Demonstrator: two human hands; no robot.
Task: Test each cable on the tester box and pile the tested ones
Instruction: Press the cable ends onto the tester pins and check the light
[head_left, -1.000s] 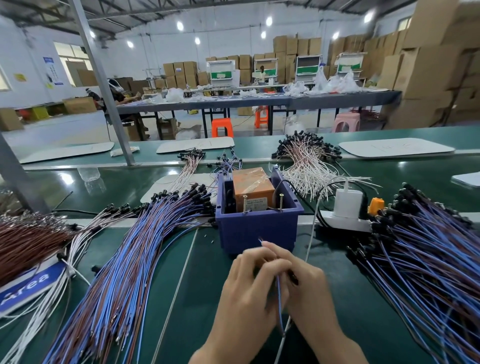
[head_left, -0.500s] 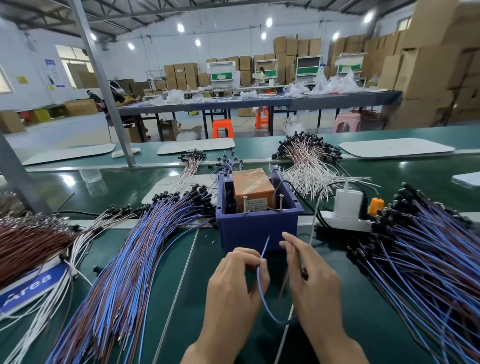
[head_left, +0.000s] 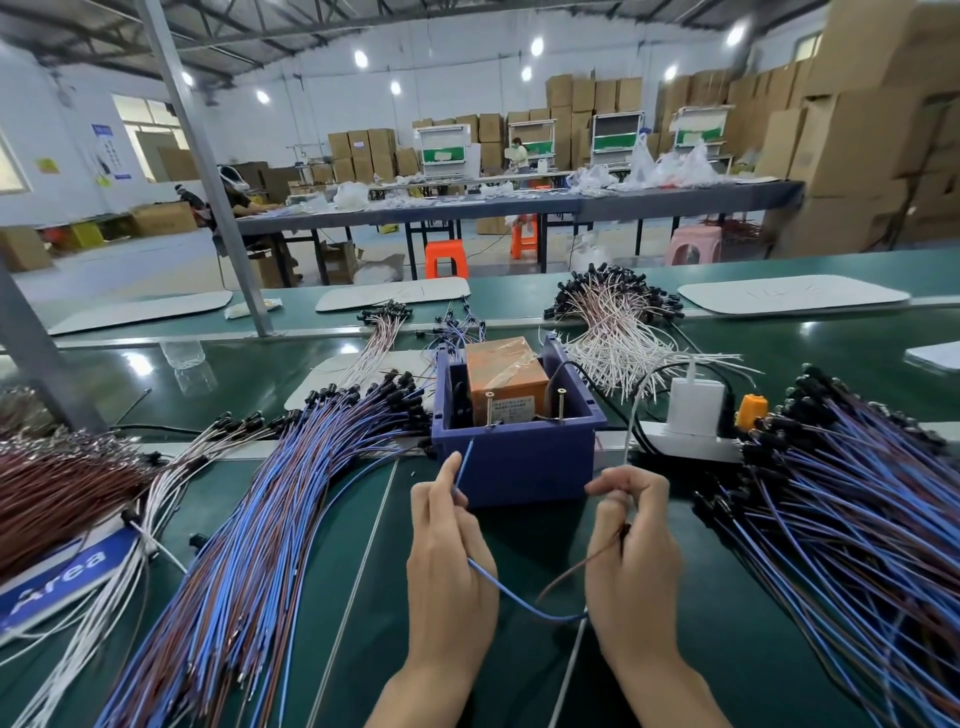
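Head view: the cable (head_left: 519, 601) hangs slack just before the tester box (head_left: 514, 462), left hand (head_left: 448, 571) pinching its blue lead, right hand (head_left: 634, 566) its brown. Light and limp, it likely steers best pinched near each bare tip.

White charger (head_left: 695, 405) and orange plug (head_left: 751, 410) side by side in a power strip (head_left: 691, 448). Farther back, a long grey table (head_left: 519, 205) heaped with plastic bags (head_left: 670, 166) — orange stool (head_left: 445, 258) and pink stool (head_left: 694, 244) by it. Cardboard boxes (head_left: 852, 135) stacked high at right — slanting metal post (head_left: 208, 171) at left.
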